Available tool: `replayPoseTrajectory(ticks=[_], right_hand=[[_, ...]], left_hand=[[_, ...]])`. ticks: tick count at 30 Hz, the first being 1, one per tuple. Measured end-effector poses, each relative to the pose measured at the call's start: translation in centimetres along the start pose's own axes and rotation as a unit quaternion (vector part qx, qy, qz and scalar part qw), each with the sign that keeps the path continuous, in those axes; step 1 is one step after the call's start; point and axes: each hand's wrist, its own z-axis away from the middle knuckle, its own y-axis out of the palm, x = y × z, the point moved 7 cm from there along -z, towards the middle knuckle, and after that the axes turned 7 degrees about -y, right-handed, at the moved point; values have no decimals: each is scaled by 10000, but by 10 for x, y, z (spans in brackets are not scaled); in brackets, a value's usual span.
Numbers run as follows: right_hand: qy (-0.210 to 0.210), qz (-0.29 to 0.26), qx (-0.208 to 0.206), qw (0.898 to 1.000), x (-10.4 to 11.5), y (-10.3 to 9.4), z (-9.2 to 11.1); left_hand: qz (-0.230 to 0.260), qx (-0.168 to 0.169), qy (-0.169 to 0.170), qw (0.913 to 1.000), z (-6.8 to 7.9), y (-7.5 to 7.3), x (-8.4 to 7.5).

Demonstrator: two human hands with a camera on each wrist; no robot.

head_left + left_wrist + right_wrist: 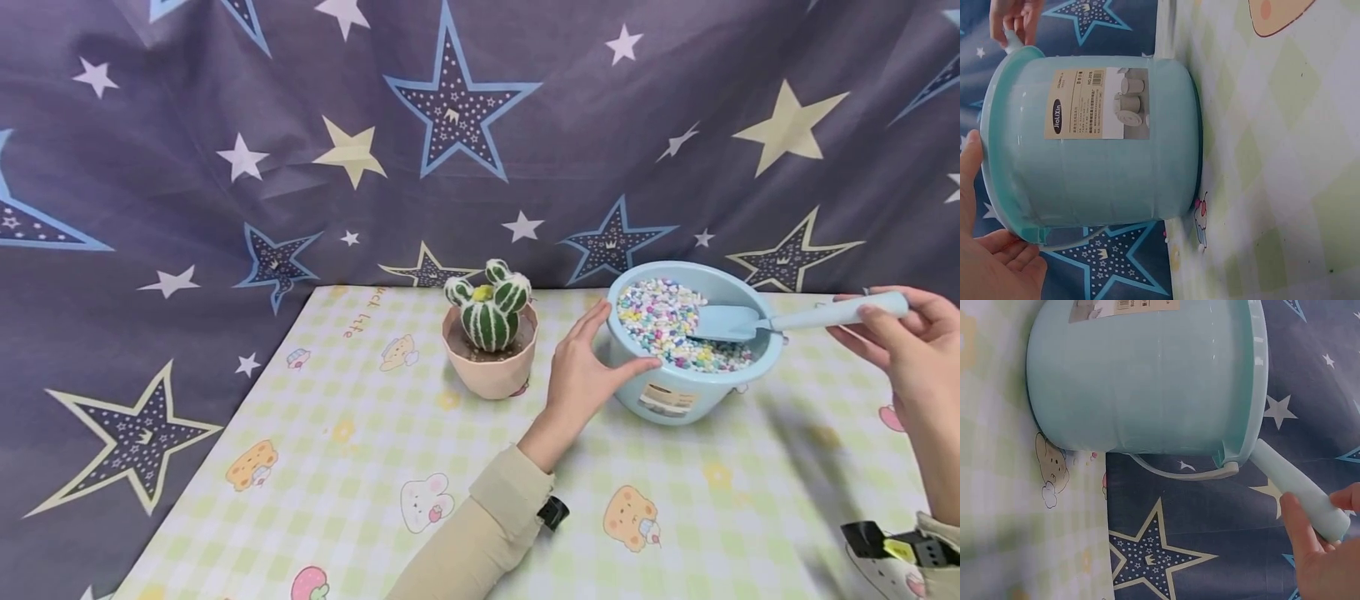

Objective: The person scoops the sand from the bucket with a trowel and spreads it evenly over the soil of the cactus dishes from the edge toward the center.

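Observation:
A light blue bucket [678, 392] full of small multicoloured pebbles [660, 321] stands on the table. My left hand [581, 371] holds the bucket's left side, thumb on the front rim and fingers round the outside. In my right hand [918, 333] is the handle end of a light blue hand shovel [825, 315], gripped between thumb and fingers. The shovel's blade [723, 323] lies over the pebbles, its tip among them, and its handle crosses the right rim. In the right wrist view the shovel handle [1304, 490] slants out past the rim.
A cactus [490, 321] in a pink pot [491, 375] stands left of the bucket, near my left hand. The bucket's thin carrying handle [1172, 475] hangs down outside. A checked cloth [360, 475] covers the table, and a dark star-patterned curtain [555, 50] hangs behind.

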Motion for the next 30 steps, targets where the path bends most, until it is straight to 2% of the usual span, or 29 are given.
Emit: replayPoseTrajectory(ticks=[8,14,22,30], right_hand=[[-145,1028,407,9938,-1,23,-4],[71,1707,464,9842,-9,22,-10],[418,1079,593,9915,-29,19,-18],[727,1230,1028,9844,-34,19,-35]], left_hand=[[67,-24,-26,10000,0,-2,2],[41,-4,-106,9999,0,-2,3],[-10,-20,11,10000,-1,-4,2],[-157,38,38,9999,0,-2,-2]])
